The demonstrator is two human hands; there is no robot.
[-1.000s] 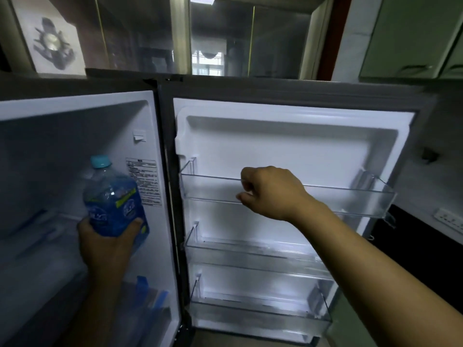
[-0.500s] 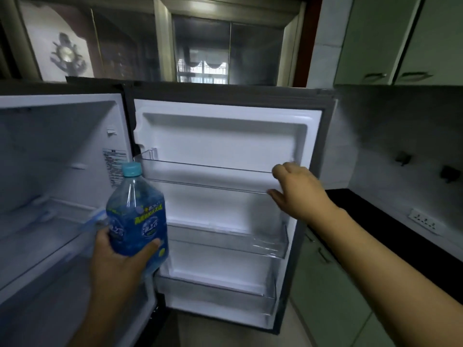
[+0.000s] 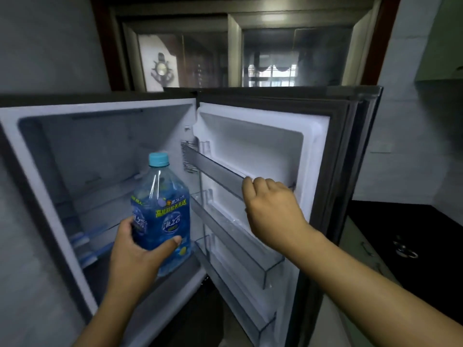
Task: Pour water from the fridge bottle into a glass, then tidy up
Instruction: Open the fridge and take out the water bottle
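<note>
Now that the bottle [image 3: 160, 216], clamped in the left hand [image 3: 136, 256], is out of the fridge [image 3: 50, 136], the right hand [image 3: 271, 209], fingers curled on its door shelf [image 3: 215, 171], can shut it.

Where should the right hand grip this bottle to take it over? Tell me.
Grip the bottle on its bare shoulder below the cap, coming from the door side. It stands upright, and the left hand already wraps the lower body from the near side, so the tapering upper part is the free surface. The right hand is on the door shelf.
</note>
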